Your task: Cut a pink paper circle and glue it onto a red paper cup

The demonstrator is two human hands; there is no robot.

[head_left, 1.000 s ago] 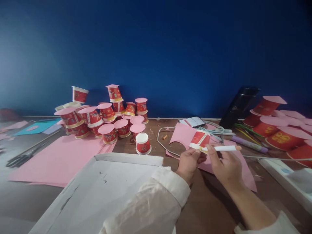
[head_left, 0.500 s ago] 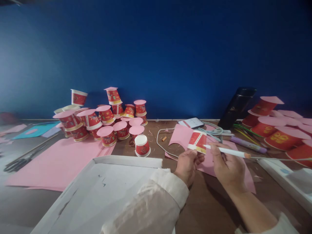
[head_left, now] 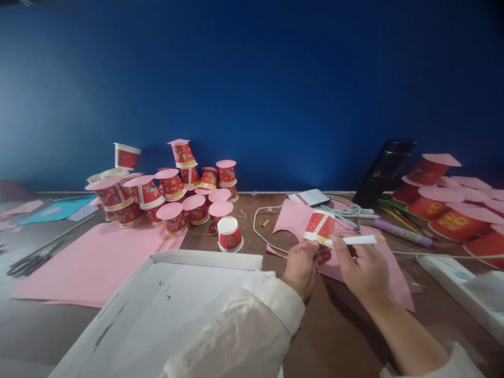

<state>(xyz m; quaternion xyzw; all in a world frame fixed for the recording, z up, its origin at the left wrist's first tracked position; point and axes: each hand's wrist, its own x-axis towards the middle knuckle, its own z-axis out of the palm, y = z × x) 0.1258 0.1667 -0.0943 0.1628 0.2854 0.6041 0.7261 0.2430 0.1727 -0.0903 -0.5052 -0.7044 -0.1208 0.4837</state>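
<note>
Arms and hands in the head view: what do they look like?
The left hand and right hand are bare and ungloved. The left sleeve is off-white, loose and creased, with a wide cuff; of the right sleeve only a pale end shows.

The left grip (head_left: 301,269) is pinched closed, its sleeved forearm (head_left: 236,331) reaching far and right. Just beside it, the right grip (head_left: 366,270) is also pinched, its bare forearm (head_left: 413,333) slanting far and left.

A brown table (head_left: 326,341) bears pink sheets (head_left: 94,262), a white tray (head_left: 118,336), an upturned red cup (head_left: 230,239) and a black bottle (head_left: 382,176).
</note>
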